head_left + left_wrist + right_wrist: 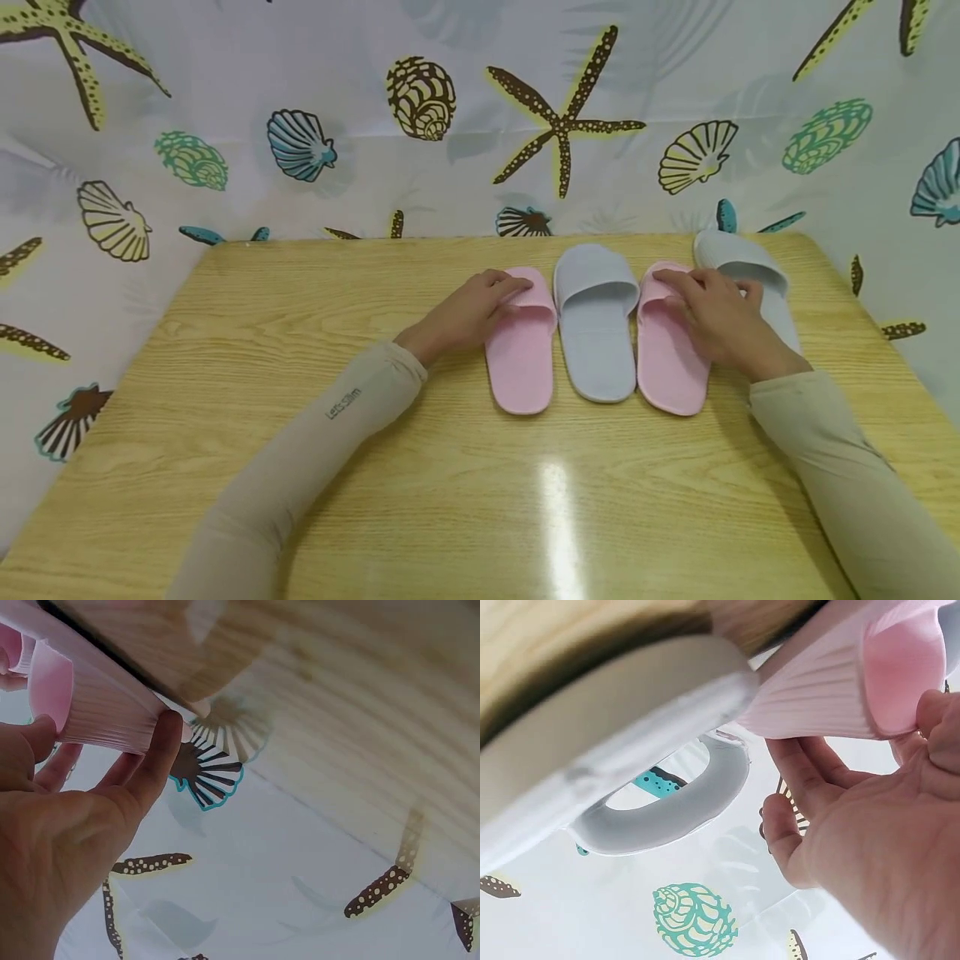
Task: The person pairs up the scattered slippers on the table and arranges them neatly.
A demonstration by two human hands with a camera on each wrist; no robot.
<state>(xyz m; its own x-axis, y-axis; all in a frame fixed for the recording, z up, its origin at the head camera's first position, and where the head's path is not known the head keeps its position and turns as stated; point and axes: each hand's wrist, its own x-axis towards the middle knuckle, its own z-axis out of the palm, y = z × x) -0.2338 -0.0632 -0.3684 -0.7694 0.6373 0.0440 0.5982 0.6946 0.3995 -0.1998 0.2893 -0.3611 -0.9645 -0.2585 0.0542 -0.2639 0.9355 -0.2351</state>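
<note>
On the wooden table, a pink slipper (521,371) lies at the left end of a row, toe pointing away. My left hand (471,315) holds it by the strap, fingers over the top and thumb at the strap's opening, as the left wrist view shows. A second pink slipper (670,367) lies farther right, its strap (817,694) held in the same way by my right hand (723,321). Between the pink pair sits a pale grey slipper (597,342). Another pale grey slipper (742,250) is partly hidden behind my right hand and set farther back.
Light wood grain covers the table (300,308), with a bright reflection near the front. A white cloth (465,183) printed with shells and starfish hangs behind the table's far edge and along both sides. Long beige sleeves (337,425) cover both forearms.
</note>
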